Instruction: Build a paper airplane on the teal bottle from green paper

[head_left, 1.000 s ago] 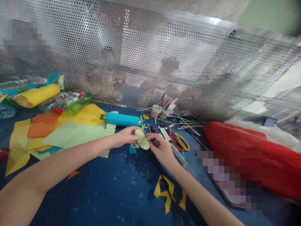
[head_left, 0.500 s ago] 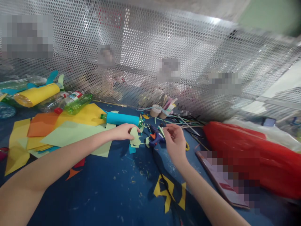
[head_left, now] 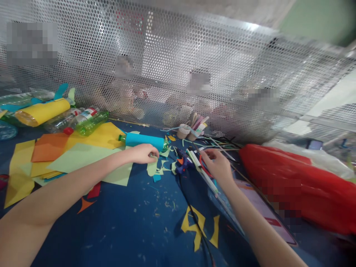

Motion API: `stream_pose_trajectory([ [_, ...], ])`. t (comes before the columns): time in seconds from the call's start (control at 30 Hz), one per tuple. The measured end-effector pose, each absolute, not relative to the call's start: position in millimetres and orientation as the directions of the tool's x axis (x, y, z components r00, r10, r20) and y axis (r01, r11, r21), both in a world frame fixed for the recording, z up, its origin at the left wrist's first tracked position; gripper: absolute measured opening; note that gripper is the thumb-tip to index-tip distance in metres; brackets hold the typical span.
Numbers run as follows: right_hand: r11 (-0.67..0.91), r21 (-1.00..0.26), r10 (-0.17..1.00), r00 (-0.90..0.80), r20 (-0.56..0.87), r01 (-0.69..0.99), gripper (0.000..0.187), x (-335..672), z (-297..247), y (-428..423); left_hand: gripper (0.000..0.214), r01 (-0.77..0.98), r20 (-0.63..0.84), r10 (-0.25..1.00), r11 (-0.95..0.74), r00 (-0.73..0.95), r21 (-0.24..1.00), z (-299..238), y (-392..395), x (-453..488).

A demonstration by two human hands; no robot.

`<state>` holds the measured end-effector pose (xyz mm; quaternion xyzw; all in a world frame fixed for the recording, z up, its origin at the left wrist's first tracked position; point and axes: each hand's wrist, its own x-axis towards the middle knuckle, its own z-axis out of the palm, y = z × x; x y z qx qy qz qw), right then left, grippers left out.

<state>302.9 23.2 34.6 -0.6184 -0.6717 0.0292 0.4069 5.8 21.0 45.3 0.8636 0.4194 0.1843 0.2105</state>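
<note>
The pale green paper piece [head_left: 151,168] is flat, with a smooth, rounded lower end; its upper part is hidden by the left hand [head_left: 145,153] pinching it. It is left of the glue gun [head_left: 183,165], well apart from it. The scissors [head_left: 204,167], with a red handle loop partly visible, are right of the glue gun, blades pointing away from the person. The right hand [head_left: 219,165] covers part of the handles.

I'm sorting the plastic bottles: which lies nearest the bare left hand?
The green plastic bottle wrapped in blue paper, just beyond the left hand; the other bottles lie grouped farther left.
</note>
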Motion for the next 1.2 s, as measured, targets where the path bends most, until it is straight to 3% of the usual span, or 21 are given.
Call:
stream_pose_trajectory([
  [0.1, 0.214, -0.416, 0.932, -0.058, 0.358, 0.884, 0.034, 310.7, 30.9, 26.7, 0.025, 0.647, 0.193, 0.798, -0.581, 0.571, 0.493, 43.6, 22.0, 7.3],
  [0.2, 0.230, -0.357, 0.956, -0.142, 0.257, 0.905, 0.031, 313.2, 29.6, 27.4, 0.028, 0.649, 0.180, 0.802, -0.574, 0.570, 0.500, 42.3, 22.5, 8.1],
  [0.37, 0.168, -0.306, 0.978, -0.119, 0.171, 0.937, 0.016, 312.2, 33.5, 24.6, 0.025, 0.655, 0.199, 0.816, -0.560, 0.543, 0.507, 44.4, 21.0, 11.0],
  [0.47, 0.123, -0.280, 0.975, -0.064, 0.212, 0.952, 0.016, 310.0, 39.5, 22.4, 0.028, 0.658, 0.226, 0.833, -0.542, 0.506, 0.523, 49.2, 17.9, 14.0],
  [0.53, 0.114, -0.325, 0.956, -0.015, 0.293, 0.939, 0.014, 307.3, 44.8, 21.5, 0.027, 0.655, 0.271, 0.844, -0.531, 0.462, 0.538, 52.5, 15.9, 15.7],
  [0.6, 0.139, -0.473, 0.942, 0.031, 0.335, 0.870, 0.014, 302.8, 50.2, 20.1, 0.027, 0.641, 0.317, 0.852, -0.522, 0.416, 0.563, 55.1, 14.4, 16.8],
  [0.7, 0.203, -0.779, 0.974, -0.039, 0.223, 0.593, 0.017, 292.0, 56.4, 13.8, 0.027, 0.590, 0.355, 0.864, -0.503, 0.356, 0.631, 56.8, 13.2, 17.8],
  [0.77, 0.192, -0.881, 0.975, -0.183, 0.123, 0.431, 0.023, 282.9, 59.0, 6.4, 0.030, 0.530, 0.348, 0.875, -0.481, 0.336, 0.698, 57.0, 12.7, 18.7],
  [0.9, 0.192, -0.909, 0.928, -0.370, 0.046, 0.370, 0.030, 265.7, 61.1, -8.0, 0.036, 0.341, 0.231, 0.888, -0.377, 0.397, 0.861, 57.5, 11.2, 22.6],
  [1.0, 0.198, -0.911, 0.917, -0.397, 0.041, 0.363, 0.029, 257.5, 61.2, -13.0, 0.043, 0.145, 0.072, 0.905, -0.145, 0.420, 0.979, 58.2, 10.9, 25.3],
  [1.1, 0.208, -0.905, 0.918, -0.392, 0.050, 0.372, 0.030, 254.4, 61.0, -13.9, 0.056, 0.006, -0.019, 0.906, 0.018, 0.423, 1.000, 58.8, 12.1, 25.3],
  [1.2, 0.205, -0.899, 0.927, -0.370, 0.052, 0.386, 0.031, 255.0, 59.5, -12.2, 0.060, -0.020, 0.028, 0.906, -0.022, 0.423, 1.000, 59.3, 12.9, 23.3],
])
